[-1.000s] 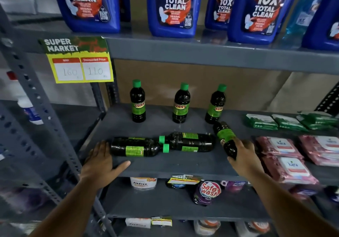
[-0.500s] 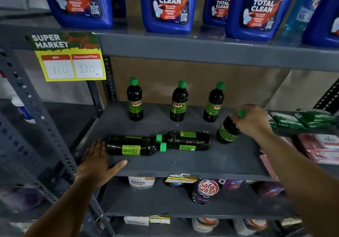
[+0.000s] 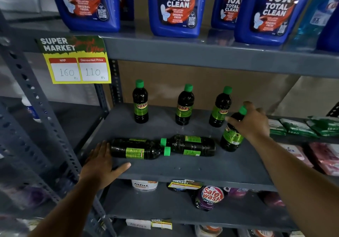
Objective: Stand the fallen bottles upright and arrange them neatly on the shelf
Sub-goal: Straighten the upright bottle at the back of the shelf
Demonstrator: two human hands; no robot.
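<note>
Price tag (image 3: 73, 60) on the upper shelf edge reads "SUPER MARKET", "MRP 160", "Discounted Price 110". Above the tag, blue Harpic bottles (image 3: 176, 7) labelled "POWER PLUS 10X TOTAL CLEAN", "ORIGINAL FRESH". Below the grey middle shelf (image 3: 183, 170), a "Safe wash" pouch (image 3: 211, 197) and a white "fitfizz" tub (image 3: 145, 184).

Task items: dark, near-black bottles with green caps and green "SUNNY" labels. Three stand upright in a back row on the middle shelf, right of and below the tag: left (image 3: 140, 102), middle (image 3: 184, 104), right (image 3: 220, 106). Two lie on their sides nearer the shelf's front: the front fallen bottle (image 3: 139, 149) with its cap pointing right, the rear fallen bottle (image 3: 189, 145) with its cap pointing left, the caps overlapping mid-shelf.

A fourth bottle (image 3: 232, 134) stands at the right end of the shelf, slightly tilted, base on the shelf. Right hand (image 3: 251, 123) is closed around its neck and shoulder, cap poking out above the fingers. Left hand (image 3: 101, 163) is open, palm down and flat on the shelf's front-left corner, fingertips touching the base end of the front fallen bottle, gripping nothing.

Green packets (image 3: 302, 126) and pink packs (image 3: 324, 158) lie right of the held bottle.
</note>
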